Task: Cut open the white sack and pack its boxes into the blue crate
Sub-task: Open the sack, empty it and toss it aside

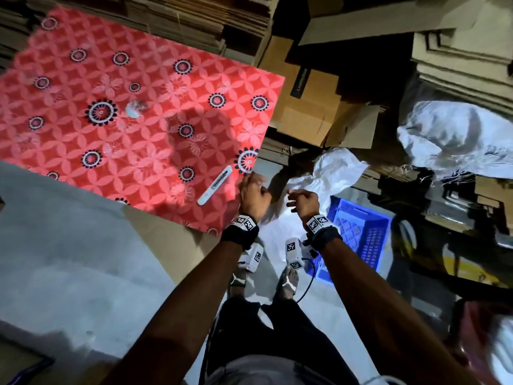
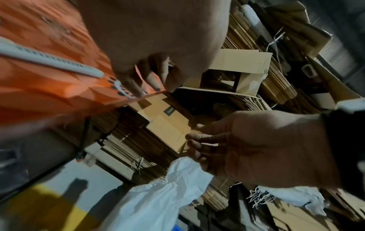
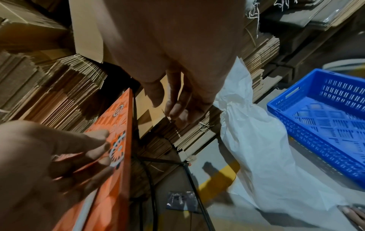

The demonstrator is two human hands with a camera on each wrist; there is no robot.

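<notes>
A red patterned desk (image 1: 133,112) fills the left, with a pale cutter (image 1: 215,185) lying near its right corner. The left hand (image 1: 253,193) hangs at that corner, fingers (image 2: 136,84) loosely spread and touching the desk's edge, holding nothing. Just beside it the right hand (image 1: 303,202) hovers, fingers (image 3: 173,107) relaxed and apart, empty. Below them the white sack (image 1: 330,173) lies crumpled on the floor, touching the blue crate (image 1: 363,237) at its right; no boxes show inside.

blue crate (image 1: 361,234) partly behind right forearm, white sack (image 1: 333,168) contents unseen
</notes>
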